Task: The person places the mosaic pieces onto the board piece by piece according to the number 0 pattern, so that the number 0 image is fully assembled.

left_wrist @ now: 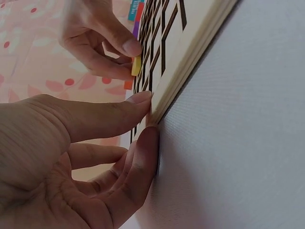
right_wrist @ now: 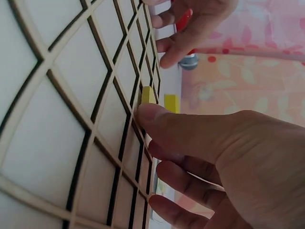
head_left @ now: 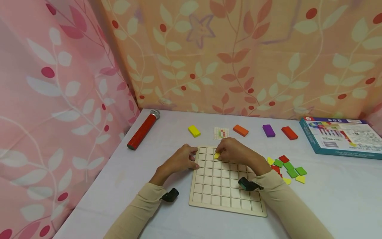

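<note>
On the grid board (head_left: 226, 186), right-hand fingers (head_left: 222, 153) pinch a yellow tile (head_left: 217, 155); left hand (head_left: 182, 161) steadies its edge.

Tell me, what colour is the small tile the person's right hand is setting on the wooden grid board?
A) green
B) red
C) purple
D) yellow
D: the right hand pinches a small yellow tile at the top rows of the grid board, while the left hand rests against the board's left edge.
</note>
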Demonstrator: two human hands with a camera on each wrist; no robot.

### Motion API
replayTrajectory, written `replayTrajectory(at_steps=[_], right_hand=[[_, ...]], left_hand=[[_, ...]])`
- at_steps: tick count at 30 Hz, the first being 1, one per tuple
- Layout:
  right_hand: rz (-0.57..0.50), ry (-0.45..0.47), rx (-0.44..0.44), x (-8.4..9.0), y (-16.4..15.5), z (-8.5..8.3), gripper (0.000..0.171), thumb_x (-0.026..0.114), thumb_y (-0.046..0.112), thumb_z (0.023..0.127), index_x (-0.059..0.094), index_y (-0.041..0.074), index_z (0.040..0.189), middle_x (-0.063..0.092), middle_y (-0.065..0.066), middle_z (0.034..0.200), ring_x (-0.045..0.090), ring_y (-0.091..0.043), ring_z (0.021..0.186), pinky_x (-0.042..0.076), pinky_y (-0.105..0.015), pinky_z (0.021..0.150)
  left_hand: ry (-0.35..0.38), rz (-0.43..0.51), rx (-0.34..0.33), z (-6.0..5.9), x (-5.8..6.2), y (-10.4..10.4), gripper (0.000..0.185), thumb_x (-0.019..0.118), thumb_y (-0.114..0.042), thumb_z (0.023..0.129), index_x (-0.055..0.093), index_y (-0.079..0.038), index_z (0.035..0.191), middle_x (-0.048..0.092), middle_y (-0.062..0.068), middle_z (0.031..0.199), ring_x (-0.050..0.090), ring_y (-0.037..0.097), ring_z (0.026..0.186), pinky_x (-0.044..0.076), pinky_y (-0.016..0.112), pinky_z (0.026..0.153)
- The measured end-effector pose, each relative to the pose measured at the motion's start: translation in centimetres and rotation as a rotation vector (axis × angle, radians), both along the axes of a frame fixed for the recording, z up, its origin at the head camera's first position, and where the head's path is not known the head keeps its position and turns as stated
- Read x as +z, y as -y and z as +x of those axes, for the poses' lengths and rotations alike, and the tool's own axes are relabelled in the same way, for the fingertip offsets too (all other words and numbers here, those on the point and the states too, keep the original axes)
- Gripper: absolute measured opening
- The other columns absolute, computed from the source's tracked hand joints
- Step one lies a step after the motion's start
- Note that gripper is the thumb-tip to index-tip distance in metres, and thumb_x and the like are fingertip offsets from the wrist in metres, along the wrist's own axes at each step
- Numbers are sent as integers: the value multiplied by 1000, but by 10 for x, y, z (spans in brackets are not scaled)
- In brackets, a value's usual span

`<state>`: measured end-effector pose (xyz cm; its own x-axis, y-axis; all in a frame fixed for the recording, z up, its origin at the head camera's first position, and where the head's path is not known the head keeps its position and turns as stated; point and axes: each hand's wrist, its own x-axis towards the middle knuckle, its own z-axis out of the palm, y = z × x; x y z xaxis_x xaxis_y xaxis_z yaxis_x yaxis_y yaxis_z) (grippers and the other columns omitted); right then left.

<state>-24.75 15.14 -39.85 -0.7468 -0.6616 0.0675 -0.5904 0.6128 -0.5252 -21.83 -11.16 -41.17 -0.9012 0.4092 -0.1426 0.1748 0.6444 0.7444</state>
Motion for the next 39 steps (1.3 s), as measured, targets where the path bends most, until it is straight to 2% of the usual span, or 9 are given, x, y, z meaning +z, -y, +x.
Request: replayTrajectory(at_steps=[4, 10, 18, 26, 31, 39], right_hand=[[38, 19, -22, -2, 4, 0, 18, 81, 6, 89, 83, 3, 106, 74, -4, 101, 61, -18, 94, 53, -40, 90], [52, 10, -1, -3, 3, 0, 15, 81, 8, 91, 85, 7, 105, 75, -1, 100, 62, -17, 92, 52, -37, 87], [56, 7, -1, -4, 1, 4, 15, 83, 9, 91, 85, 5, 106, 74, -2, 99, 61, -14, 89, 53, -35, 84], [39, 26, -36, 0, -2, 11, 23, 84, 12, 91, 82, 4, 112, 74, -4, 106, 64, -17, 94, 56, -39, 88], [35, 61, -126, 7, -24, 20, 24, 81, 14, 93, 82, 5, 116, 75, -3, 109, 66, -18, 98, 58, -41, 89], [86, 143, -343, 17, -88, 38, 34, 81, 18, 94, 77, 5, 125, 72, -4, 109, 61, -24, 103, 56, -39, 86]], left_hand=[[0, -7, 1, 0, 0, -1, 77, 89, -5, 84, 53, 5, 152, 56, 12, 125, 62, 18, 103, 53, 22, 77], [3, -8, 3, -1, -1, -1, 78, 90, -4, 84, 53, 5, 152, 55, 12, 123, 61, 18, 103, 53, 24, 77], [2, -11, -1, 0, 0, -2, 78, 89, -4, 84, 52, 5, 152, 56, 12, 125, 60, 18, 103, 54, 25, 77], [14, -1, 6, 1, 1, -2, 80, 89, -3, 84, 51, 6, 153, 55, 12, 124, 61, 20, 104, 55, 27, 78], [19, 12, 9, 2, 1, -2, 80, 89, -3, 84, 51, 5, 153, 55, 12, 125, 62, 20, 106, 56, 27, 78], [5, 5, 9, 1, 0, -1, 79, 89, -4, 84, 51, 5, 153, 55, 13, 126, 63, 20, 106, 57, 27, 80]])
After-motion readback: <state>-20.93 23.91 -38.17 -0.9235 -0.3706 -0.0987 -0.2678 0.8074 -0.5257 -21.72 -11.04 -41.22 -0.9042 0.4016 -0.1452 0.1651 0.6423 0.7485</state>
